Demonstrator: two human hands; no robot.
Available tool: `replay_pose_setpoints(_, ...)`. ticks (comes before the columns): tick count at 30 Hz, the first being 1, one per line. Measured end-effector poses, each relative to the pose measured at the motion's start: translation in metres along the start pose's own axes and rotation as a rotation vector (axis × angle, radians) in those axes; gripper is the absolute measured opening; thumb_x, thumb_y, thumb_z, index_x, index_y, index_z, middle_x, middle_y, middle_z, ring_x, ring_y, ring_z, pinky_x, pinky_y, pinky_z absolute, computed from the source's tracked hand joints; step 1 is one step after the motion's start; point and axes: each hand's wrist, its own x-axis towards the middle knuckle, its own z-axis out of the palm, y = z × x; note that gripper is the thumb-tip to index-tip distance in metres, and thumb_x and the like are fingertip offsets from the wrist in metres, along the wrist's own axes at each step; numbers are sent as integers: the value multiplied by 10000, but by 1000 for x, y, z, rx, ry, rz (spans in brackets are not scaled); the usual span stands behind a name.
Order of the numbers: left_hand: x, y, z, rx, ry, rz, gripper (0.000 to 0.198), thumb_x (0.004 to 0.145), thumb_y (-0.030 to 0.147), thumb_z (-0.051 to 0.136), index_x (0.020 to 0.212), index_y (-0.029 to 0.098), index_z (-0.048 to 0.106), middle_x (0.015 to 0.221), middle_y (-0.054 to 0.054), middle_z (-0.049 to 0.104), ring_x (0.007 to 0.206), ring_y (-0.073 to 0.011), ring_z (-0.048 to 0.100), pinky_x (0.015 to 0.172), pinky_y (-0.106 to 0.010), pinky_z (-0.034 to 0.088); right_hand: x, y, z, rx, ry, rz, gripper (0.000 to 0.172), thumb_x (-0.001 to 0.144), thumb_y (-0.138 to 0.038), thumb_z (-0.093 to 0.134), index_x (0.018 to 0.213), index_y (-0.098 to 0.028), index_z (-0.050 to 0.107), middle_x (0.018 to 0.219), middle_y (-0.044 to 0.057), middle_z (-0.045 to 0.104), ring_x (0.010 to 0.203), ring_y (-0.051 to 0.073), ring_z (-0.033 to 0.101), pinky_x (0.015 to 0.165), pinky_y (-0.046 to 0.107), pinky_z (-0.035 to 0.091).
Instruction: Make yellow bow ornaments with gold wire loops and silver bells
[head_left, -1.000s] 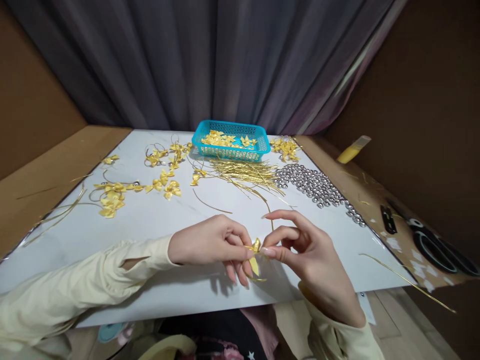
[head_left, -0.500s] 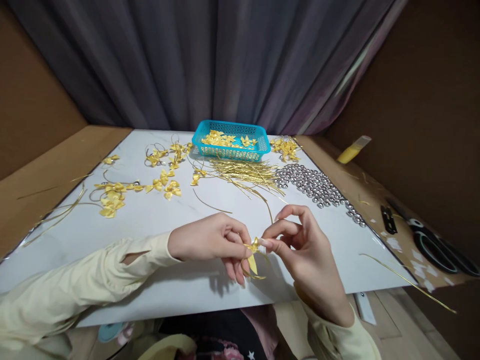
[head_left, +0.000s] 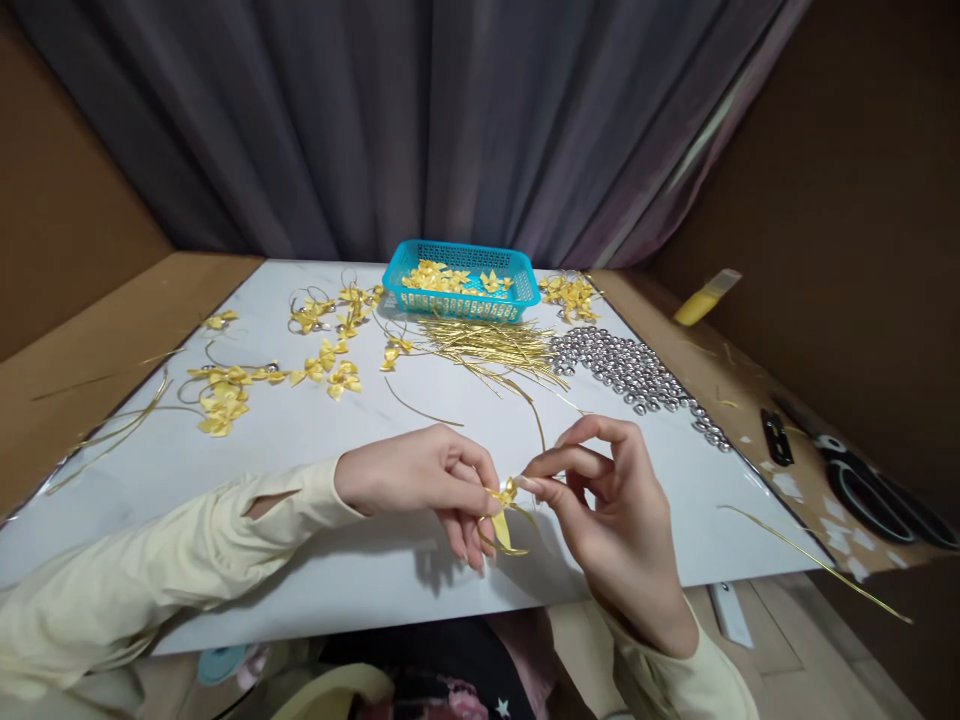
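Between my two hands, above the near part of the white board [head_left: 322, 590], is a yellow ribbon bow [head_left: 502, 525] with a loop of gold cord hanging from it. My left hand [head_left: 439, 490] is closed, thumb and fingers pinching the bow's left side. Thumb and index finger of my right hand [head_left: 611, 510] pinch the bow's right upper edge, with the other fingers curled. Whether a bead sits in the bow is hidden by my fingertips. A gold cord [head_left: 534, 415] lies on the board just beyond my right fingers.
A blue basket [head_left: 461, 308] of yellow bows stands at the back. Before it lies a bundle of gold cords [head_left: 487, 343], with silver beads [head_left: 630, 370] to the right. Finished-looking bows with cords [head_left: 223, 400] lie left. Black-handled scissors [head_left: 870, 495] and a yellow tube [head_left: 707, 297] are at right.
Both hands stay pinched on the bow. My right hand has shifted very slightly, its fingers drawing a little closer together; the board's items have not moved.
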Motion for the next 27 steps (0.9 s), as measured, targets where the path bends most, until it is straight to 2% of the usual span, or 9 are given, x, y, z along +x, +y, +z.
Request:
replay_pose_setpoints(7,0,1,-1,-15,-8,5,230,734,334,674,730,122,584,651,-30,683,598,-165,673,615,-292,524,-1,-6,-3,34,-87,54,250,801,-124,569,901,-240,371,620,-45,625,569,137,593,476,243,377)
replay_pose_setpoints(19,-1,4,-2,-22,-14,-5,248,756,352,661,801,110,630,758,-66,707,677,-177,688,700,-308,523,0,-8,-6,109,-45,80,243,799,-132,588,916,-237,402,658,-38,635,579,125,584,494,232,404)
replay_pose_setpoints(27,0,3,-1,-40,47,17,239,752,334,668,801,101,649,773,-73,712,690,-161,680,650,-262,517,-1,-10,-5,103,-31,66,244,805,-120,586,921,-241,408,668,-42,639,588,126,593,524,241,416)
